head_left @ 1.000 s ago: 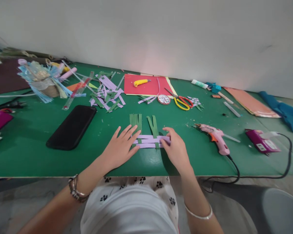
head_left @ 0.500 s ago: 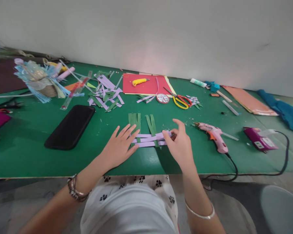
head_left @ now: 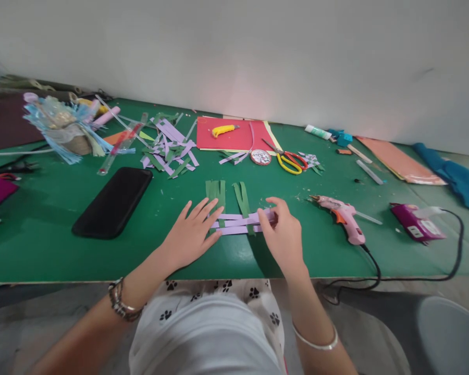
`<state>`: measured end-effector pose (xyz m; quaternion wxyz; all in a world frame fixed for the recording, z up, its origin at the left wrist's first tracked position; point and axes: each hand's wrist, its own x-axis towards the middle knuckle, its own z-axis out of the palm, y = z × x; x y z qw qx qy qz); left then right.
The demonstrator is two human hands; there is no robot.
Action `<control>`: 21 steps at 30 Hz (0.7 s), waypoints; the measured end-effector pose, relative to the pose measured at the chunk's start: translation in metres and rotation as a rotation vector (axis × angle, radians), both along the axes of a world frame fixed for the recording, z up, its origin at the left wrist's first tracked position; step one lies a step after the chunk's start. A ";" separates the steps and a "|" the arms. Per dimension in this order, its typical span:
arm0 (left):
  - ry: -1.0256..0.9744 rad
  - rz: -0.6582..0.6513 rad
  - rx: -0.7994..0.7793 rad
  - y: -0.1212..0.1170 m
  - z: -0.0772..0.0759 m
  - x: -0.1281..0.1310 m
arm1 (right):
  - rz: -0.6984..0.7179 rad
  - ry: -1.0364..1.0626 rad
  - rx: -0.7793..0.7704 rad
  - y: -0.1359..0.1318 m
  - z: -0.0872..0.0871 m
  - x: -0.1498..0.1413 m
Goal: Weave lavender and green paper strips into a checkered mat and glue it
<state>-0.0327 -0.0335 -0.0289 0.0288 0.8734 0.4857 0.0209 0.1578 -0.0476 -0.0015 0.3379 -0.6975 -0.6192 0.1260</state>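
A pale wall [head_left: 234, 57] backs the green table [head_left: 219, 263] I watch from my remote post, where two bare hands work at paper strips near the front edge. A black phone [head_left: 113, 203] lies to the left. The left hand [head_left: 189, 234] rests flat, fingers spread and gripping nothing, over the left side of the lattice. The right hand [head_left: 283, 234] is bent, appearing to pinch the right ends of purple strips [head_left: 234, 230] between thumb and fingers. A pink glue gun [head_left: 348, 219] sits to its right. Crossing the purple, green strips [head_left: 222, 194] point away from the person, one pair splayed like a V. I judge the step in hand to be weaving; the next move calls for steady left pressure while the right hand straightens the loose purple ends.
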 end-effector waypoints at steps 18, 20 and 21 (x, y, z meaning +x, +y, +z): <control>-0.018 -0.004 0.020 0.000 -0.002 -0.001 | 0.096 0.165 -0.065 0.009 -0.002 0.010; -0.018 -0.007 0.028 0.000 -0.002 -0.001 | 0.118 0.132 -0.123 0.009 -0.003 0.014; -0.017 -0.007 0.030 0.000 -0.002 -0.001 | 0.133 0.123 -0.156 0.009 -0.003 0.015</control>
